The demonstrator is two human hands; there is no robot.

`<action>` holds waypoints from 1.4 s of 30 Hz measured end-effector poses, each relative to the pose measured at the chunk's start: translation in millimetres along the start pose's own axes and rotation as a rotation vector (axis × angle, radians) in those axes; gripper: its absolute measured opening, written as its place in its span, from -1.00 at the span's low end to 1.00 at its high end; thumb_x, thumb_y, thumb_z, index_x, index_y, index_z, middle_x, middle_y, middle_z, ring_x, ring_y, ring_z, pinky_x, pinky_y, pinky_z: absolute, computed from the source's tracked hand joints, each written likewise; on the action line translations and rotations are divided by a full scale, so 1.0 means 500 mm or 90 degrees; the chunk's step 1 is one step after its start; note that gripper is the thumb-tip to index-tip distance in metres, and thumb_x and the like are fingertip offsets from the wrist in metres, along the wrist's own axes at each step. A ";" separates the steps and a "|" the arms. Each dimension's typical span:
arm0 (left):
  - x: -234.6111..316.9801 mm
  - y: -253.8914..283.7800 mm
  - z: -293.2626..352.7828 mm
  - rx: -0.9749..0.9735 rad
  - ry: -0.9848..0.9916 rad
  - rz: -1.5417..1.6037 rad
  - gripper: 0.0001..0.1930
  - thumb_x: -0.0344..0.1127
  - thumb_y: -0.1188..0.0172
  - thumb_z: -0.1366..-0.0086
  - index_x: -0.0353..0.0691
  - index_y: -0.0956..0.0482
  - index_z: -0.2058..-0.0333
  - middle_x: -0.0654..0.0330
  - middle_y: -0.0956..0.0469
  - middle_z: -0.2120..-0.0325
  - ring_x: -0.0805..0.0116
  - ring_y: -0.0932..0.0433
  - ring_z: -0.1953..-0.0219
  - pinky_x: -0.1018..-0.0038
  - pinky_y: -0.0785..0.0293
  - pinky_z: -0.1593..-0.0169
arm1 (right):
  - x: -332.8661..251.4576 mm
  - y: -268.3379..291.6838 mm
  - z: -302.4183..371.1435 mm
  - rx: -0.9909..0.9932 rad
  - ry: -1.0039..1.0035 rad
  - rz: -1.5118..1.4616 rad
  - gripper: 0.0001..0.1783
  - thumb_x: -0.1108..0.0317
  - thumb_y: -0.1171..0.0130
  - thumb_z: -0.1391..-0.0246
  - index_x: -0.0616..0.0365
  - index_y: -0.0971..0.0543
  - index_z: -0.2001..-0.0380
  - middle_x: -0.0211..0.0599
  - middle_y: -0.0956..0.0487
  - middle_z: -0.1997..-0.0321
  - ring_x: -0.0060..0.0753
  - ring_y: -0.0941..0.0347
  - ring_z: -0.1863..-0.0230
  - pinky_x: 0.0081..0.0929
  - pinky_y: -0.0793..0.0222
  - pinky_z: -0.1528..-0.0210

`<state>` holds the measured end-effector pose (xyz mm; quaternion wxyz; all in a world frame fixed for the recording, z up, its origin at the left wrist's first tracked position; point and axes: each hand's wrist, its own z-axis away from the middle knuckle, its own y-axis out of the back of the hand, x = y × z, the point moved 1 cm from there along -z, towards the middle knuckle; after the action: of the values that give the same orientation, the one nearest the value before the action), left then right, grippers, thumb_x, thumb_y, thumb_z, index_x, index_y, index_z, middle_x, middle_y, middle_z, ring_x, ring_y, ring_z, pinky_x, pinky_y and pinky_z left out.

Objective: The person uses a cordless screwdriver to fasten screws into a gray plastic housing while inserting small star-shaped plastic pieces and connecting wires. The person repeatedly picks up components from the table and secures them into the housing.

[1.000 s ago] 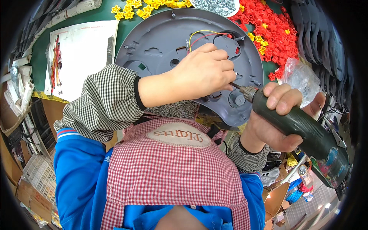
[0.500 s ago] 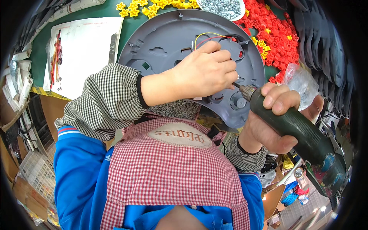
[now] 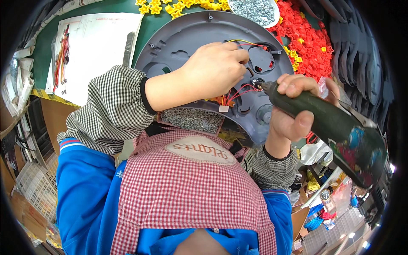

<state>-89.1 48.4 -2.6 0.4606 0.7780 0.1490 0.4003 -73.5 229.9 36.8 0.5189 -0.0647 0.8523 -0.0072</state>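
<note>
A grey curved plastic housing [image 3: 191, 34] lies in front of me. My right hand [image 3: 293, 106] is wrapped round a dark green electric screwdriver [image 3: 327, 119]. The nose of the tool comes down at a small round fitting [image 3: 259, 83] in the housing, where red wires run in. Over the middle of the housing hangs my left hand [image 3: 219, 70], its fingers curled together; whatever they pinch is hidden. Just below that hand, a white connector [image 3: 223, 109] and an orange-red wired part show. Yellow and red wires [image 3: 244, 42] lead to a round cover [image 3: 262, 59] further up.
A tray of small screws [image 3: 191, 120] sits at the housing's near edge. Beyond it are a white bowl of metal parts [image 3: 255, 12], red star-shaped pieces [image 3: 308, 46] and yellow stars [image 3: 176, 7]. White paper [image 3: 97, 46] with wires lies left; dark curved parts [image 3: 361, 55] stand right.
My left hand has drawn back a little to the left, uncovering the red wires and white connector. The screwdriver's nose has moved up and left, from beside my fingers onto the round fitting.
</note>
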 end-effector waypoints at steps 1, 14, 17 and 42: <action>-0.001 0.002 0.000 -0.002 -0.001 0.002 -0.94 -0.35 -0.28 -0.08 -0.18 -0.64 0.48 0.33 -0.53 0.29 0.29 -0.51 0.21 0.38 -0.49 0.13 | 0.005 -0.001 0.003 -0.001 -0.005 0.008 -0.08 -0.17 -0.13 -0.10 0.11 -0.01 -0.32 -0.25 -0.49 0.41 -0.35 -0.42 0.39 -0.26 -0.35 0.24; -0.012 0.088 0.014 0.009 -0.167 -0.184 -0.85 -0.39 -0.21 0.02 -0.14 -0.60 0.39 0.33 -0.57 0.17 0.36 -0.48 -0.04 0.20 -0.17 -0.36 | -0.077 0.185 0.021 0.415 0.130 0.217 -0.36 -0.11 -0.06 -0.17 0.32 -0.43 0.01 -0.15 -0.54 0.39 -0.25 -0.45 0.33 -0.23 -0.43 0.21; 0.004 0.151 0.053 -0.089 -0.038 -0.182 -0.86 -0.27 -0.31 0.02 -0.14 -0.56 0.50 0.32 -0.57 0.51 0.31 -0.56 0.22 0.29 -0.37 -0.14 | -0.080 0.146 0.023 0.443 0.182 0.491 -0.45 0.19 -0.13 -0.19 0.34 -0.32 -0.12 -0.07 -0.53 0.29 -0.28 -0.44 0.27 -0.28 -0.42 0.19; 0.025 0.060 0.068 -0.080 0.338 0.819 -0.67 -0.10 -0.06 -0.40 -0.25 -0.62 0.36 0.27 -0.50 0.59 0.54 -0.32 0.61 0.58 -0.23 0.52 | 0.034 -0.042 -0.028 -0.303 0.269 0.503 -0.64 0.63 -0.29 0.16 0.12 -0.69 0.20 -0.25 -0.58 0.30 -0.30 -0.54 0.36 -0.47 -0.46 0.31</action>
<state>-59.5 19.7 19.8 0.1241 0.5597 -0.2570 0.7780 -91.5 206.3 30.0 0.2693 0.1493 0.8760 0.3713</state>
